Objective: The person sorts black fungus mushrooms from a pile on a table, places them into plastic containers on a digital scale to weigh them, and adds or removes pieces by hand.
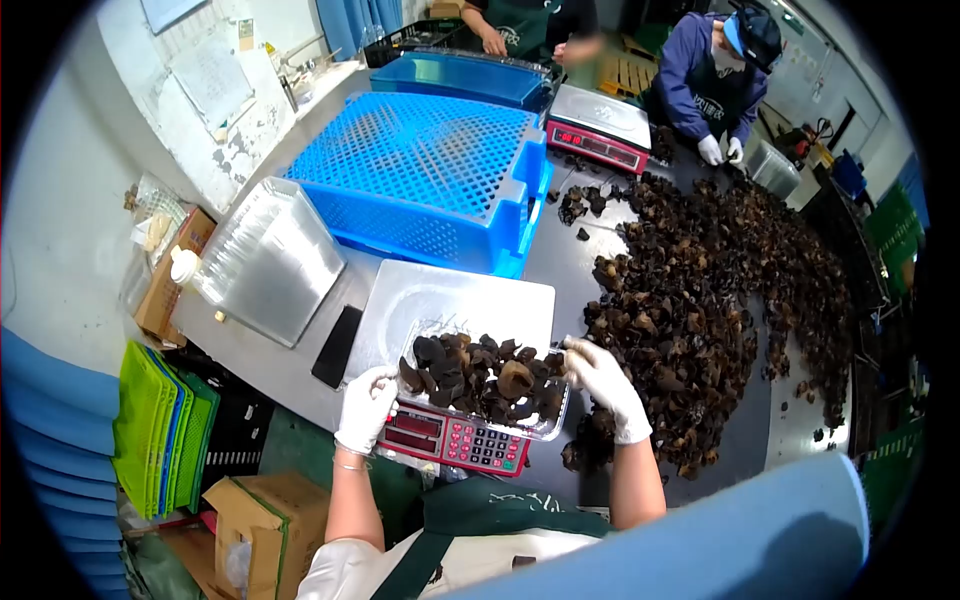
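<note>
A clear plastic tray point(553, 428) of dark, curled wood ear mushrooms point(478, 374) is at the weighing scale point(470, 295), over the front of its metal plate and part of its red keypad panel. My left hand point(366, 408), in a white glove, pinches the tray's left edge. On the opposite side my right hand point(608, 388), gloved too, grips the right edge, its fingertips close to the mushrooms. Whether the tray's base touches the plate is hidden. To my right spreads a large heap of loose mushrooms point(680, 320).
Beyond the scale stands an upturned blue plastic crate point(410, 160). Stacked clear trays point(275, 265) and a black phone point(338, 345) lie to the left. Another scale point(600, 130) sits farther back. Across the table a co-worker point(710, 80) handles mushrooms; another person point(525, 25) stands behind.
</note>
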